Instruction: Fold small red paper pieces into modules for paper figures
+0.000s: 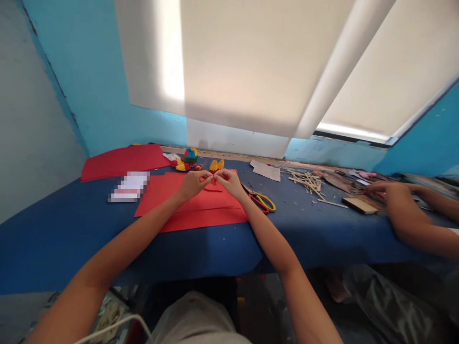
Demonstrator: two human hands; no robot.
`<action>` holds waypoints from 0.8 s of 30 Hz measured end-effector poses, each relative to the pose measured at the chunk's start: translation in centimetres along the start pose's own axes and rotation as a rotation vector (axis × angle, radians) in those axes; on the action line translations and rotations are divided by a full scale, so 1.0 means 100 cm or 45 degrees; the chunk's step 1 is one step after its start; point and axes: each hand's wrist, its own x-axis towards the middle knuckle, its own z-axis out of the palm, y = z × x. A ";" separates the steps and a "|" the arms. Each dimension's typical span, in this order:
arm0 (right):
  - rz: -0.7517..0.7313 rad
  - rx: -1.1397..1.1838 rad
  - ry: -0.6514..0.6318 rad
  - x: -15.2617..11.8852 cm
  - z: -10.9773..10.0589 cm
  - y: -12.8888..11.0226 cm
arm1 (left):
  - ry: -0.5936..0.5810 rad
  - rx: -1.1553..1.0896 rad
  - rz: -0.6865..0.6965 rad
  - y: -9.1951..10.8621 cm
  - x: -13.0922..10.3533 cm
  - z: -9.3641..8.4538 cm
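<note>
My left hand (194,184) and my right hand (231,182) meet over red paper sheets (179,220), fingertips pinched together. Between them is a small piece of red paper (214,178), mostly covered by the fingers. Just beneath lies a narrow red paper strip (214,190) on the sheets. Right behind my fingers stands a small yellow and red folded-paper piece (217,166). Scissors (264,202) with one red and one yellow handle rest beside my right forearm, their blades partly hidden by it.
A multicoloured folded-paper figure (190,156) stands at the back, near more red sheets (124,161). A blurred white item (129,187) lies left. Rightward are thin sticks (304,181), grey paper (266,170), a wooden block (359,205) and another person's hand (385,189).
</note>
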 end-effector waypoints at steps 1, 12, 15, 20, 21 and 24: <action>-0.026 -0.035 0.013 -0.001 0.000 -0.001 | 0.001 0.005 -0.006 0.000 0.000 0.000; -0.526 -0.714 -0.167 -0.006 -0.005 -0.003 | -0.176 0.036 -0.079 -0.003 0.001 -0.003; -0.511 -0.644 -0.117 -0.006 -0.003 -0.003 | -0.121 -0.044 -0.124 -0.005 0.001 -0.002; -0.339 -0.413 0.038 -0.006 0.000 -0.004 | 0.011 -0.140 -0.103 -0.011 0.001 0.003; -0.324 -0.387 0.051 -0.006 0.000 -0.005 | 0.022 -0.140 -0.096 -0.012 0.002 0.003; -0.330 -0.350 0.042 -0.006 -0.001 -0.004 | 0.022 -0.138 -0.085 -0.014 0.002 0.004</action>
